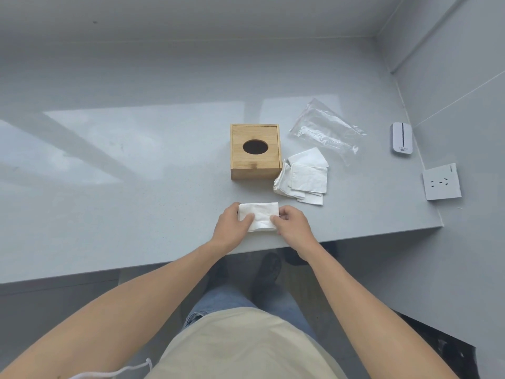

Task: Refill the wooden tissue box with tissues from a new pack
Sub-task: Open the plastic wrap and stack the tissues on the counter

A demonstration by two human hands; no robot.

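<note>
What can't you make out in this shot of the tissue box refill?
Head view only:
- Inside of the wooden tissue box: the oval hole shows only darkness.
- Tissue edges: covered by the left hand and right hand.
- Plastic pack: too crumpled and clear to tell if it is empty.
- Markings on the white device: too small.

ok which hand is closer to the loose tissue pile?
Right. The right hand sits just below the loose tissue pile; the left hand is farther left, across the folded tissue both hold.
</note>
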